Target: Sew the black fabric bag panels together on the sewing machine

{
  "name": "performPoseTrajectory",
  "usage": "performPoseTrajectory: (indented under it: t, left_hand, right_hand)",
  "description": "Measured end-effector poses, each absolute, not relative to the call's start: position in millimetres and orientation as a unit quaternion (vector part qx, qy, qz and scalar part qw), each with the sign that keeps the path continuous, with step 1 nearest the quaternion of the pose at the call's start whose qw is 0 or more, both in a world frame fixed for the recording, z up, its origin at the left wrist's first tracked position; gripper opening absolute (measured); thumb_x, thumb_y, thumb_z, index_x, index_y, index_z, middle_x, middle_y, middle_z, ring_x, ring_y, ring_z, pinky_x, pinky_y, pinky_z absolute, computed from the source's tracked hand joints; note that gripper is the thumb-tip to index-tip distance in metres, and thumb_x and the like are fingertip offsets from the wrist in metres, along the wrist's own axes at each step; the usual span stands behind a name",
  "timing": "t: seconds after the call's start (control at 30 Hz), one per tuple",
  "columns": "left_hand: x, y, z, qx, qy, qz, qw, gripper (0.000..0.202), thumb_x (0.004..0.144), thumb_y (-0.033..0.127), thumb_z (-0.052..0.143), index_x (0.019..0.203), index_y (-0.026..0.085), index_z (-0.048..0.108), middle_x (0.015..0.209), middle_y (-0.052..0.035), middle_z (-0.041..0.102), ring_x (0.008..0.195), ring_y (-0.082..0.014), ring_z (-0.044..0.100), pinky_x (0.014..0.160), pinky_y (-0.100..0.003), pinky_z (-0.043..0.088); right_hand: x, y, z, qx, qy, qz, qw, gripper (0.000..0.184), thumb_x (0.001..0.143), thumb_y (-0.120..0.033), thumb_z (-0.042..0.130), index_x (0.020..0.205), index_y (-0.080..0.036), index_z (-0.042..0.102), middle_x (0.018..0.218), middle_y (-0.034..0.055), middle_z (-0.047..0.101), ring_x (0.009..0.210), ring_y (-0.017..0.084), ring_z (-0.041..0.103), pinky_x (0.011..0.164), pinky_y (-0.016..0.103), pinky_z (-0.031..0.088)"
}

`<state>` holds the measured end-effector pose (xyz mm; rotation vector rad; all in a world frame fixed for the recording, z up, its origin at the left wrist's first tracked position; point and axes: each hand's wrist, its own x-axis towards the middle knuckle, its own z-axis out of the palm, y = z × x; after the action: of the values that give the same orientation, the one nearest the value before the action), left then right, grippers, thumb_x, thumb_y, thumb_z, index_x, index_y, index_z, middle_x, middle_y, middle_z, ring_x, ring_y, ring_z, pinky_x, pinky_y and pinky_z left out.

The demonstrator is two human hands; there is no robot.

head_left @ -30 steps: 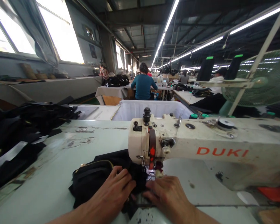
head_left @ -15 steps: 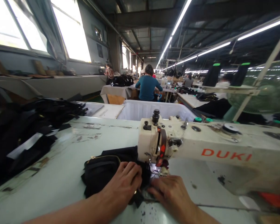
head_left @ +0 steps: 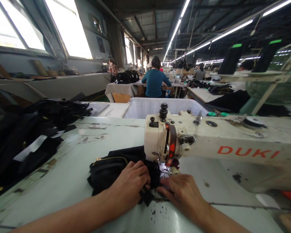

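Observation:
A black fabric bag piece with a gold zipper [head_left: 106,174] lies on the pale green table, its right end reaching under the needle area of the sewing machine [head_left: 163,139]. My left hand [head_left: 132,181] is closed on the bag piece, fingers curled over its right part. Close to the presser foot [head_left: 166,170], my right hand [head_left: 183,191] pinches the edge of the same black fabric between thumb and fingers. A small lamp lights the foot. The stitching point itself is partly hidden by fabric and fingers.
A heap of black fabric pieces [head_left: 38,129] covers the table's left side. Behind the machine stands a white plastic bin [head_left: 150,106]. Black thread cones [head_left: 230,60] and a green fan [head_left: 269,87] are at right. A person in a teal top [head_left: 156,79] sits ahead.
The camera view has shifted slightly, with the machine now appearing a little higher and farther right. Both hands stay on the bag piece beside the presser foot.

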<state>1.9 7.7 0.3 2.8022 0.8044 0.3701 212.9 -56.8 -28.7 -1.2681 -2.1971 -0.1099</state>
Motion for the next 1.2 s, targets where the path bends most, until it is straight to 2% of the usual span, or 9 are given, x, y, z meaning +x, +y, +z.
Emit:
performPoseTrajectory:
  t: [0.1,0.23,0.37,0.5,0.6,0.73,0.9,1.07,1.2]
  left_hand:
    - [1,7,-5,0.957,0.251,0.127,0.066,0.014,0.076,0.009,0.060,0.087,0.019,0.059,0.095,-0.0037,0.062,0.094,-0.0236,0.051,0.082,-0.039,0.036]
    - [-4,2,-12,0.962,0.220,0.162,0.026,0.021,0.075,0.005,0.055,0.092,0.017,0.058,0.103,-0.0076,0.062,0.099,-0.0252,0.050,0.087,-0.041,0.037]
    - [-3,2,-7,0.959,0.234,0.152,0.048,0.013,0.078,0.010,0.058,0.088,0.017,0.058,0.093,-0.0054,0.063,0.091,-0.0240,0.052,0.085,-0.039,0.040]
    - [-1,8,-2,0.952,0.259,0.130,0.098,0.016,0.080,0.012,0.061,0.095,0.019,0.060,0.094,-0.0033,0.063,0.091,-0.0227,0.054,0.083,-0.036,0.042]
    - [0,11,-5,0.951,0.256,0.140,0.101,0.011,0.079,0.014,0.066,0.088,0.020,0.063,0.090,-0.0009,0.064,0.090,-0.0205,0.055,0.082,-0.033,0.043]
    - [2,11,-14,0.951,0.235,0.194,0.056,0.007,0.082,0.013,0.062,0.082,0.019,0.063,0.082,-0.0007,0.064,0.084,-0.0196,0.057,0.078,-0.034,0.042]
    - [0,4,-13,0.953,0.151,0.261,-0.035,0.015,0.093,0.009,0.049,0.092,0.014,0.063,0.082,-0.0050,0.066,0.083,-0.0215,0.058,0.078,-0.038,0.042]
    - [-2,-4,-5,0.944,0.121,0.303,-0.056,0.017,0.094,0.006,0.048,0.088,0.013,0.063,0.084,-0.0051,0.068,0.084,-0.0201,0.060,0.086,-0.042,0.042]
    - [-1,-6,-2,0.938,0.117,0.323,-0.043,0.015,0.092,0.006,0.050,0.091,0.013,0.064,0.090,-0.0047,0.070,0.090,-0.0198,0.062,0.101,-0.047,0.036]
  right_hand:
    - [214,-57,-29,-0.478,-0.824,-0.043,0.300,0.042,0.102,-0.045,0.038,0.079,-0.020,0.064,0.060,-0.0034,0.064,0.050,0.013,0.060,0.054,0.028,0.033]
    - [215,-58,-30,-0.483,-0.820,-0.040,0.306,0.039,0.101,-0.046,0.041,0.081,-0.021,0.063,0.061,-0.0037,0.064,0.051,0.013,0.060,0.055,0.028,0.033]
    - [216,-57,-31,-0.484,-0.823,-0.034,0.295,0.037,0.100,-0.046,0.042,0.083,-0.021,0.063,0.062,-0.0035,0.065,0.052,0.013,0.060,0.055,0.028,0.033]
    - [216,-57,-31,-0.487,-0.825,-0.026,0.286,0.036,0.101,-0.046,0.041,0.085,-0.022,0.063,0.064,-0.0040,0.065,0.053,0.013,0.061,0.056,0.028,0.033]
    - [216,-57,-31,-0.485,-0.829,-0.014,0.277,0.034,0.100,-0.047,0.042,0.089,-0.023,0.063,0.067,-0.0039,0.067,0.056,0.013,0.062,0.057,0.028,0.034]
    - [215,-57,-31,-0.483,-0.829,-0.015,0.280,0.032,0.100,-0.045,0.045,0.088,-0.022,0.064,0.066,-0.0033,0.067,0.056,0.013,0.062,0.057,0.028,0.034]
    - [216,-57,-32,-0.486,-0.827,-0.013,0.282,0.032,0.100,-0.045,0.044,0.086,-0.022,0.063,0.066,-0.0035,0.067,0.056,0.013,0.061,0.057,0.027,0.034]
    - [218,-59,-32,-0.479,-0.825,-0.032,0.297,0.031,0.100,-0.045,0.043,0.089,-0.022,0.061,0.066,-0.0038,0.065,0.055,0.013,0.060,0.056,0.028,0.034]
    - [218,-61,-29,-0.475,-0.825,-0.066,0.299,0.028,0.100,-0.042,0.046,0.090,-0.021,0.060,0.066,-0.0039,0.064,0.054,0.014,0.059,0.056,0.029,0.034]
